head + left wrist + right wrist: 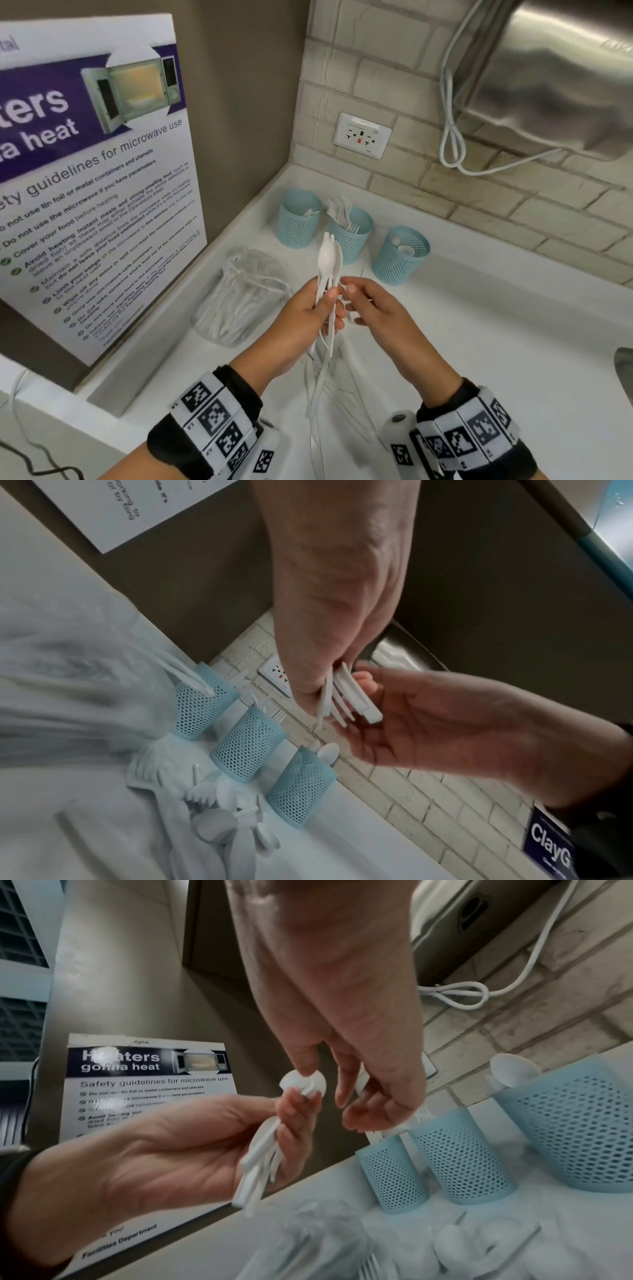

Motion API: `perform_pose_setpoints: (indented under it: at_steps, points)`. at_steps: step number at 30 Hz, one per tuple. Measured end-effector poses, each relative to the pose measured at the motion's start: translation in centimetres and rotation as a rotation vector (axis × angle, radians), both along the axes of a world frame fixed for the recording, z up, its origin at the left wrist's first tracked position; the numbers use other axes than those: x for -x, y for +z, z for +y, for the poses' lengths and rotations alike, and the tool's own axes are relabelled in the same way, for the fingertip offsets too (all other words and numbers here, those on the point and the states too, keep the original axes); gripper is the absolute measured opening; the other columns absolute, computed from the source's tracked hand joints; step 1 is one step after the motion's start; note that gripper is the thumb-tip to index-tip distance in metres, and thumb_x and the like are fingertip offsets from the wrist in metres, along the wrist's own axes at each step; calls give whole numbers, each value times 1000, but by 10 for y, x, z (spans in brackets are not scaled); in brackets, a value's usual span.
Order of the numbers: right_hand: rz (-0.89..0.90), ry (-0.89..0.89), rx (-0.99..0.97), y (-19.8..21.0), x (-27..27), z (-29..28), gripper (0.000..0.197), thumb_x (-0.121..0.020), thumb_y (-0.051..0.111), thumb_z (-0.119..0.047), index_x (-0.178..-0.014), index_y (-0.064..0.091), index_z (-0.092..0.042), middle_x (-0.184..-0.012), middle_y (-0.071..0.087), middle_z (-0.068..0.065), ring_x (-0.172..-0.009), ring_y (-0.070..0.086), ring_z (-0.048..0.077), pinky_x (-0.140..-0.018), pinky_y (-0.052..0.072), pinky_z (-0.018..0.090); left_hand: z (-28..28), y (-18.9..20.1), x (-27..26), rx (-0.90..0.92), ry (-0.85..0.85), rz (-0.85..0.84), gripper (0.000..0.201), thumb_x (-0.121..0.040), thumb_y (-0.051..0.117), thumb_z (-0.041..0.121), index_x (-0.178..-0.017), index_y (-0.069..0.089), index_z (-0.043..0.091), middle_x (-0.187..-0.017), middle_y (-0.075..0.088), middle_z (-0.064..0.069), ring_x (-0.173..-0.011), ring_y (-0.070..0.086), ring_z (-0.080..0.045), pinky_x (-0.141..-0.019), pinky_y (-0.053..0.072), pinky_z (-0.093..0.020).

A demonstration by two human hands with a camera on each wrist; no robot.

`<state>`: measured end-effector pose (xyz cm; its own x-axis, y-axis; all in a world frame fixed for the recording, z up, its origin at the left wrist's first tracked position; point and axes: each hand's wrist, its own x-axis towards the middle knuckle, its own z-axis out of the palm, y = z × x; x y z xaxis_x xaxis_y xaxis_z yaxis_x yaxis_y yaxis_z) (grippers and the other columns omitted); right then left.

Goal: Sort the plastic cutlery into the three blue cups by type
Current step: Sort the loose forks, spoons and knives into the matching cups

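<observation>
In the middle of the head view, the left hand (301, 329) grips a bundle of white plastic cutlery (329, 274), its fingers and thumb curled round the thin, flat handles. The smooth, glossy spoon bowls stick up above the fist, and the handle ends hang out below it. The right hand (380, 311) sits just to the right of the bundle. In the right wrist view its thumb and forefinger pinch the rounded bowl of one spoon (303, 1083) at the top of the bundle, while the other fingers hang loosely curled.

Three pale blue cups stand in a row in the upper centre of the head view, each a round plastic tub with a mesh wall of small holes. The left cup (299, 219) holds a few pieces whose type I cannot tell. The middle cup (351, 236) bristles with white forks, tines up. The right cup (400, 257) holds spoons, bowls up.

Left of centre, a crumpled clear plastic bag (243, 294) lies on the smooth white counter (496, 342), with more white cutlery showing dimly through it. Loose cutlery (329, 394) lies scattered on the counter under the hands. A glossy microwave safety poster (92, 178) fills the left of the frame. A white wall socket (362, 135) sits on the pale brick tiles above the cups.
</observation>
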<state>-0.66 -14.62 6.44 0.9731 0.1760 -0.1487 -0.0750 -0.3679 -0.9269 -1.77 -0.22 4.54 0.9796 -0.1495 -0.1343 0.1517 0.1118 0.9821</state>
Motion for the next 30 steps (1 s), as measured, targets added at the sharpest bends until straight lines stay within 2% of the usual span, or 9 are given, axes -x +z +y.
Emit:
perform_pose_setpoints:
  at_steps: [4,9,11,15,17,19,22,25,30]
  points:
    - [-86,-47,-30,5,-6,8,27,-95,56,-30,-82,70,-10,-65,61,0,-67,56,5,-71,44,23,-2,3,4,-16,-93,10,22,-101,40,27,-111,55,15,-77,65,4,-69,64,-9,-65,51,-24]
    - [-14,-234,-208,1,-15,8,14,-90,64,-22,-86,76,-17,-76,56,10,-66,48,13,-62,40,22,2,2,2,21,-47,104,21,-102,39,27,-109,53,14,-85,71,-6,-69,69,-16,-60,54,-27]
    - [-29,-271,-305,3,-17,5,15,-91,61,-19,-92,73,-11,-76,53,9,-59,44,10,-56,38,19,4,-1,1,65,0,158,21,-101,39,25,-108,51,10,-81,70,-7,-65,68,-19,-58,55,-31]
    - [-148,-311,-404,8,-23,-5,10,-94,57,-9,-103,61,-12,-81,69,4,-58,55,7,-60,47,22,7,-3,-2,136,65,222,17,-102,38,25,-104,48,11,-88,70,-12,-65,68,-23,-59,58,-34]
    - [-284,-378,-420,15,-31,-17,24,-94,53,-1,-112,51,-17,-84,69,8,-63,62,11,-63,53,23,8,-4,-3,154,71,239,18,-102,37,26,-102,48,12,-88,71,-11,-62,68,-21,-56,57,-31]
    - [-447,-476,-368,24,-43,-35,36,-95,50,1,-120,40,-24,-90,69,11,-71,69,18,-72,57,27,8,-4,-2,159,64,244,19,-102,38,27,-101,47,11,-86,71,-10,-60,67,-20,-54,56,-30]
    - [-596,-611,-204,33,-69,-60,25,-98,39,-7,-115,34,-26,-92,67,4,-78,72,21,-83,57,37,7,-3,-1,147,42,232,22,-101,39,27,-104,48,8,-81,69,-8,-57,65,-16,-55,56,-29]
    - [-557,-650,-164,23,-96,-77,18,-99,29,-6,-110,34,-19,-92,60,2,-82,70,22,-87,56,43,7,-4,-2,118,15,217,25,-101,39,24,-114,50,6,-81,65,-6,-60,63,-15,-59,55,-30]
    - [-340,-517,-40,-8,-121,-93,11,-102,32,-14,-108,40,-14,-112,60,24,-89,66,23,-92,53,40,7,-5,0,101,-23,192,21,-101,39,17,-117,52,10,-83,62,-5,-63,64,-14,-58,53,-28]
